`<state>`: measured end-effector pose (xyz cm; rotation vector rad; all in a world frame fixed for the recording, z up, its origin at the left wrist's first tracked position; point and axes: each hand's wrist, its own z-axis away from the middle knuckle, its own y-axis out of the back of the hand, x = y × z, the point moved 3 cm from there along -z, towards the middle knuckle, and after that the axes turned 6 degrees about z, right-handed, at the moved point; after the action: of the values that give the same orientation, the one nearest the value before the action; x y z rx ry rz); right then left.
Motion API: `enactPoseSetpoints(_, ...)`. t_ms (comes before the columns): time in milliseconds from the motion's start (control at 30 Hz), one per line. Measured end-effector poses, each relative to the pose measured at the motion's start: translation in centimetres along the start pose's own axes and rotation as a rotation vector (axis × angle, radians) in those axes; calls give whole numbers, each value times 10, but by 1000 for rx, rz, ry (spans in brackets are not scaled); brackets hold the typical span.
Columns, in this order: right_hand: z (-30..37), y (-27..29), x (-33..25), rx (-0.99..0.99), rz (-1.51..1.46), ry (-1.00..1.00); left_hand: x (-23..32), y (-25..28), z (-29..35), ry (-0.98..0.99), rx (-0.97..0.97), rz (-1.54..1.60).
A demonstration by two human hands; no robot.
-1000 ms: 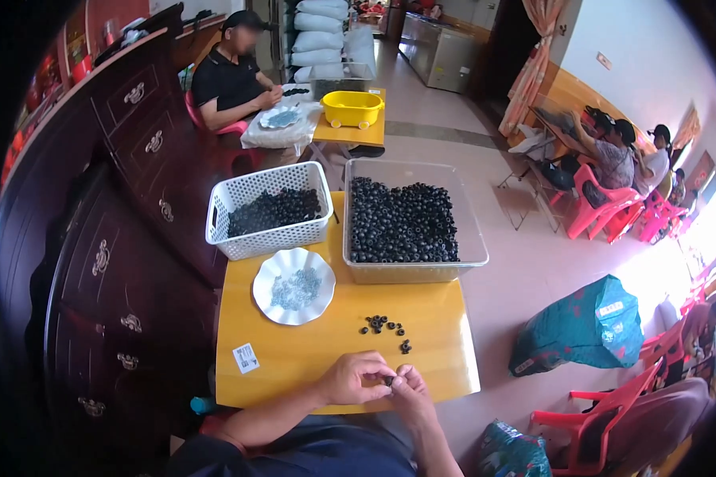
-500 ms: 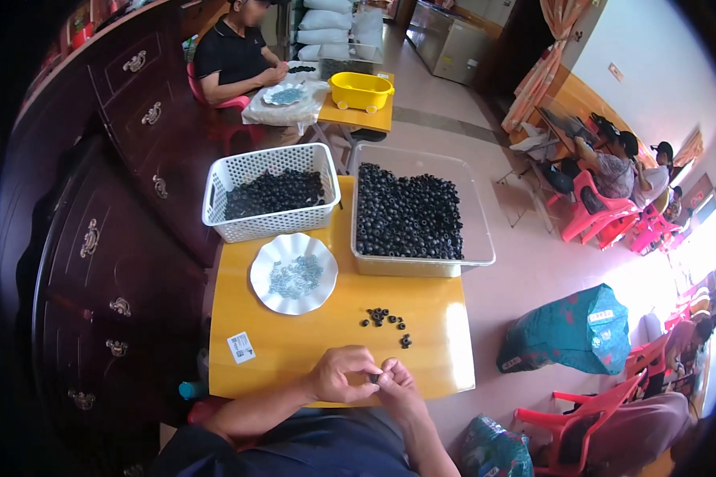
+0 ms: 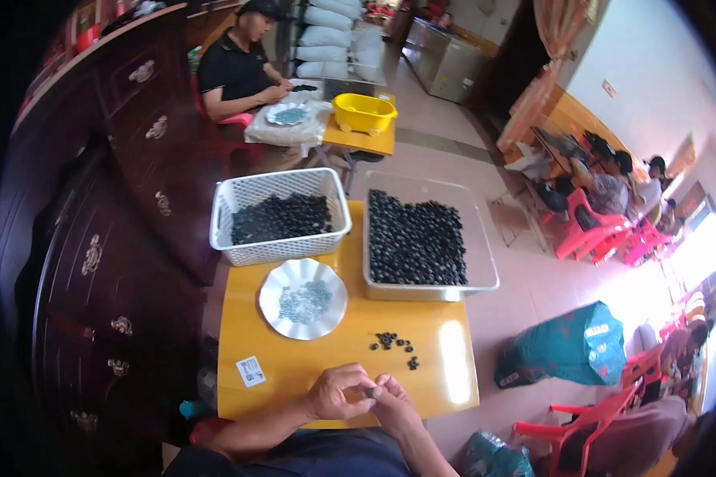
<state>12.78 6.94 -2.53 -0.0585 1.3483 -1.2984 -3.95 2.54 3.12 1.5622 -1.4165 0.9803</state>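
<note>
Close to the front edge of the yellow table, my left hand and my right hand meet at the fingertips. Both pinch a small dark piece between them; its form is mostly hidden by the fingers. Just beyond the hands lie several loose black ring-like parts. A white plate with a wavy rim holds many small pale-blue pieces. Farther back stand a white perforated basket and a clear plastic bin, both holding many black parts.
A white printed card lies at the table's left. Dark drawer cabinets line the left side. Large green sacks stand on the floor at right near pink chairs. Across from me a person works beside a yellow tub.
The whole view has shifted, so the table and containers appear lower in the picture. My hands stay together at the fingertips, still pinching the small dark piece.
</note>
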Motion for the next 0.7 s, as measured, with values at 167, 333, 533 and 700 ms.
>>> enactPoseSetpoints(167, -2, -16, -4, 49, 8, 35, 0, 3, 8, -35, 30, -82)
enactPoseSetpoints(333, -8, -21, -1, -22, -27, -11, 13, 14, 4, -135, 91, -201)
enactPoseSetpoints(533, 0, -24, -5, 24, 27, 8, 12, 12, 1, -179, 55, -236)
enactPoseSetpoints(700, 2, -19, -6, -33, 31, 28, 14, 6, -1, -195, 1, -279)
